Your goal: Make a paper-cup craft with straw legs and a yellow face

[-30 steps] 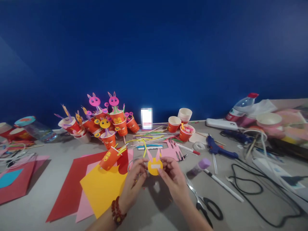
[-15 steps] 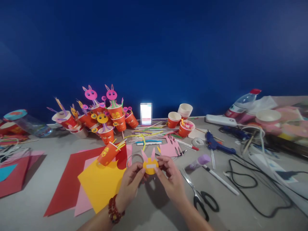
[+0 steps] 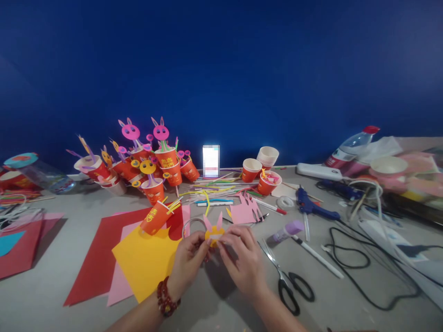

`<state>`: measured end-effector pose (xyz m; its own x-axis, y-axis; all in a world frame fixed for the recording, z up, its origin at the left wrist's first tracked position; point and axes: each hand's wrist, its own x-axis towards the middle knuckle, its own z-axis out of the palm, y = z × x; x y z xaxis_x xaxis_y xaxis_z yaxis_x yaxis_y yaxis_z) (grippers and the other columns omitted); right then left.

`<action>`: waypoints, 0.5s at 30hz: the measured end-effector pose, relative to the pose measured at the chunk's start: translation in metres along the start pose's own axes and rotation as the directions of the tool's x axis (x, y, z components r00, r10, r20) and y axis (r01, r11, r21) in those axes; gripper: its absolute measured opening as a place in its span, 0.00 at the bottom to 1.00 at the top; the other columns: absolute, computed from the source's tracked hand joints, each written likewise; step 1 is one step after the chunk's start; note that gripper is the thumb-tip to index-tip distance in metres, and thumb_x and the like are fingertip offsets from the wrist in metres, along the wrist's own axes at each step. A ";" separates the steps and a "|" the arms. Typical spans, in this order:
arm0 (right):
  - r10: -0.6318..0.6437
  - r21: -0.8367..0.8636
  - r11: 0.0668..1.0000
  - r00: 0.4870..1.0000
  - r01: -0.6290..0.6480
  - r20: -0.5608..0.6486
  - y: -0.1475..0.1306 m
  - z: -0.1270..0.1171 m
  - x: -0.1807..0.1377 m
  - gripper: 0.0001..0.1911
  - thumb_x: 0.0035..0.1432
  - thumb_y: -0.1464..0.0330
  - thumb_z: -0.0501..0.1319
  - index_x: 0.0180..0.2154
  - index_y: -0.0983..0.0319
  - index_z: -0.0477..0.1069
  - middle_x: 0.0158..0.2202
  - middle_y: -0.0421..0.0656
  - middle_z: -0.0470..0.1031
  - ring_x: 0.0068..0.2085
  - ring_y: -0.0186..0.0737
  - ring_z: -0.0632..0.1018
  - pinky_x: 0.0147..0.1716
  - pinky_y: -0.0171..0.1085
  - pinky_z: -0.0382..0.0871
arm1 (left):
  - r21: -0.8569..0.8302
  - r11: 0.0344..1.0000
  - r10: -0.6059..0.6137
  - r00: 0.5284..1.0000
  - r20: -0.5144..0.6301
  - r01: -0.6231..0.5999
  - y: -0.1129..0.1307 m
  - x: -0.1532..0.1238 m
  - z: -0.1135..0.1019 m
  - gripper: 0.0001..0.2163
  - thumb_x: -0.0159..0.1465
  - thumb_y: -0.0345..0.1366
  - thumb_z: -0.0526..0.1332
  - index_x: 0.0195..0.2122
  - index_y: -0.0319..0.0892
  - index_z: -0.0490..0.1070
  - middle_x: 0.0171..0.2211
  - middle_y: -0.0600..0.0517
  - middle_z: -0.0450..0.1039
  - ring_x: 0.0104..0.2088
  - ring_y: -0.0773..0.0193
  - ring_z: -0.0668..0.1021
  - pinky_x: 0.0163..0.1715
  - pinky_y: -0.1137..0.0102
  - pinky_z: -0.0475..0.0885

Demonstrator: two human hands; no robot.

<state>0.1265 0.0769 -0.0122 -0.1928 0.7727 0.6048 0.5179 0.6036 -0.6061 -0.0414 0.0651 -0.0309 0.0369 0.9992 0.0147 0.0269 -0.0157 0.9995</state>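
Observation:
A small yellow paper rabbit head (image 3: pixel 215 232) with two pink ears and a pale white strip across its middle is held up above the table. My left hand (image 3: pixel 190 252) is closed, pinching the head's left edge between thumb and fingers. My right hand (image 3: pixel 244 258) is bent over the right side, its fingertips pinched at the white strip (image 3: pixel 217 237) and partly covering it. A beaded bracelet circles my left wrist. Below my hands lie yellow paper (image 3: pixel 147 263) on the left and black-handled scissors (image 3: pixel 284 276), spread apart, on the right.
Red paper cups (image 3: pixel 152 189) with paper animals stand at the back left. A tipped cup (image 3: pixel 155 219) lies on coloured sheets. On the right are a purple glue stick (image 3: pixel 285 233), a white pen (image 3: pixel 318 257), a blue glue gun (image 3: pixel 314 207) with its black cord, and a tape roll (image 3: pixel 285 202).
My right hand has shifted from gripping the rabbit head's right edge to pinching at the white strip on it. My left hand keeps its hold.

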 end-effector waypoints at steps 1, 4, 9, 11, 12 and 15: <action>-0.033 -0.038 0.999 0.999 0.034 0.028 -0.001 -0.001 0.001 0.08 0.62 0.73 0.60 0.40 0.56 0.74 0.40 0.46 0.76 0.42 0.47 0.76 0.43 0.46 0.71 | 0.032 0.999 0.021 1.000 0.010 -0.021 0.001 0.000 0.000 0.12 0.67 0.43 0.60 0.31 0.41 0.73 0.24 0.54 0.72 0.24 0.67 0.74 0.26 0.74 0.69; -0.077 -0.072 0.994 0.994 0.082 0.077 -0.003 -0.001 0.002 0.08 0.64 0.74 0.59 0.42 0.57 0.74 0.38 0.45 0.78 0.41 0.46 0.76 0.43 0.46 0.70 | 0.162 0.981 0.099 0.995 0.032 -0.103 0.004 -0.002 0.001 0.13 0.70 0.41 0.56 0.31 0.42 0.72 0.24 0.54 0.71 0.26 0.65 0.74 0.29 0.73 0.69; -0.133 -0.053 0.989 0.990 0.135 0.041 0.001 0.004 0.002 0.07 0.65 0.75 0.60 0.42 0.59 0.74 0.37 0.44 0.81 0.39 0.45 0.76 0.41 0.45 0.70 | 0.410 0.879 0.246 0.968 0.046 -0.243 0.010 -0.007 -0.001 0.11 0.70 0.35 0.54 0.31 0.43 0.71 0.24 0.54 0.73 0.26 0.65 0.75 0.29 0.74 0.69; -0.156 -0.062 0.986 0.987 0.158 0.034 0.002 0.005 0.002 0.07 0.65 0.75 0.60 0.42 0.60 0.74 0.37 0.43 0.81 0.38 0.44 0.77 0.41 0.45 0.71 | 0.490 0.821 0.302 0.951 0.064 -0.293 0.010 -0.008 -0.001 0.09 0.70 0.33 0.54 0.34 0.43 0.71 0.26 0.54 0.74 0.27 0.65 0.76 0.30 0.73 0.69; -0.166 -0.065 0.984 0.986 0.168 0.033 0.002 0.005 0.002 0.07 0.65 0.75 0.60 0.42 0.60 0.74 0.37 0.43 0.82 0.38 0.44 0.77 0.41 0.45 0.71 | 0.525 0.789 0.327 0.942 0.078 -0.317 0.009 -0.008 -0.002 0.08 0.70 0.32 0.53 0.35 0.44 0.70 0.27 0.53 0.75 0.28 0.64 0.77 0.31 0.73 0.70; -0.185 -0.065 0.980 0.982 0.187 0.029 0.001 0.005 0.003 0.07 0.66 0.75 0.59 0.41 0.60 0.74 0.37 0.43 0.82 0.37 0.43 0.78 0.40 0.44 0.72 | 0.608 0.700 0.386 0.915 0.120 -0.375 0.009 -0.009 -0.003 0.08 0.69 0.30 0.53 0.36 0.44 0.69 0.27 0.52 0.75 0.29 0.63 0.78 0.31 0.72 0.70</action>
<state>0.1227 0.0808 -0.0135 -0.3097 0.6528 0.6913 0.5257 0.7234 -0.4476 -0.0449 0.0563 -0.0224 0.1637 0.9035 0.3961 0.6121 -0.4079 0.6774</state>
